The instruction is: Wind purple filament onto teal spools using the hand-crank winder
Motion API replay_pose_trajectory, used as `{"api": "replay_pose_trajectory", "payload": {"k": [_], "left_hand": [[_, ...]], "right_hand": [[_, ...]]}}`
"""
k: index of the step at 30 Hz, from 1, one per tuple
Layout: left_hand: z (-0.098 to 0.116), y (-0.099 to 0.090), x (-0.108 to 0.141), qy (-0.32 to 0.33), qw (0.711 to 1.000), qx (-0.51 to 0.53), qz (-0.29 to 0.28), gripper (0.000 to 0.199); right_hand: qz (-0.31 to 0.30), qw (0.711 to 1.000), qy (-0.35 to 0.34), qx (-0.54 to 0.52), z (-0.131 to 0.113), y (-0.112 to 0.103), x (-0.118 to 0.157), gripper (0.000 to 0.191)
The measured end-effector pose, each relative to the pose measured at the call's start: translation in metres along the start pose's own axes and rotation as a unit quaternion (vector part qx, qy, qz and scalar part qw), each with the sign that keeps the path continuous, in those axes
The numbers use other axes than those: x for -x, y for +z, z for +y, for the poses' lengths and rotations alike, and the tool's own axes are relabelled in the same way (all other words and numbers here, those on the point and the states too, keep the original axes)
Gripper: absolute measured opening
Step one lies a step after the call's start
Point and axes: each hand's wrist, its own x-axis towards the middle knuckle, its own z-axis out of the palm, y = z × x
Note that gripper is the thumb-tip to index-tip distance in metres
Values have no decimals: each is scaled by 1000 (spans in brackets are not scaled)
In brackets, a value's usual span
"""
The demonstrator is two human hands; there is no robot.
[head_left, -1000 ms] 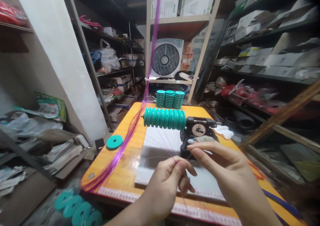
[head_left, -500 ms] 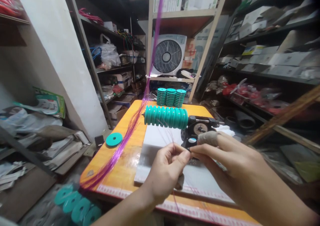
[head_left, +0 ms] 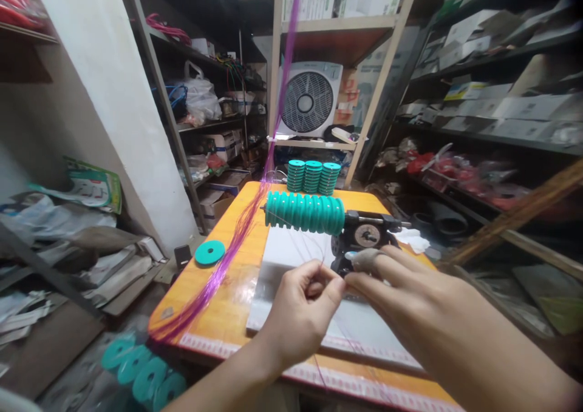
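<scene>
My left hand [head_left: 303, 309] is closed in a pinch on thin purple thread, which runs up from the fingers to a row of green spools [head_left: 304, 212]. My right hand [head_left: 401, 284] meets it fingertip to fingertip, its thumb and forefinger pinched together; grey wrapping covers one finger. What lies between the right fingertips is too small to make out, though the thread passes there. The spools sit on the shaft of a black winding machine [head_left: 367, 233] with a dial, just beyond my hands. Loose thread ends hang below my hands over the table's front edge.
A bundle of purple thread [head_left: 228, 251] drops from above and lies across the orange table [head_left: 191, 306]. One flat green spool [head_left: 210, 253] lies at left. Stacked spools [head_left: 313, 176] stand behind the machine; more spools [head_left: 141, 372] are below left. A box fan [head_left: 307, 99] and crowded shelves surround the table.
My right hand has turned slightly, its wrapped finger lower and closer to the left fingertips. The left hand stays pinched in nearly the same place. The view has shifted a little.
</scene>
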Motion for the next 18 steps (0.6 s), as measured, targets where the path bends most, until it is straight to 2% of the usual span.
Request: {"api": "replay_pose_trajectory", "payload": {"k": [3,5,11,18], "left_hand": [[1,-3,0,-34,996,85,-20,58],[3,-3,0,-40,990,132,-29,58],[7,1,0,-49,980,189,-43,57],[6,4,-10,-30,977,206,-33,55]], "right_hand": [[40,989,76,-121,-2,2,8,24],[63,979,100,-165,-5,4,11,28],[120,961,139,-209,-6,11,6,23],[139,955,156,-210,-5,15,0,22]]}}
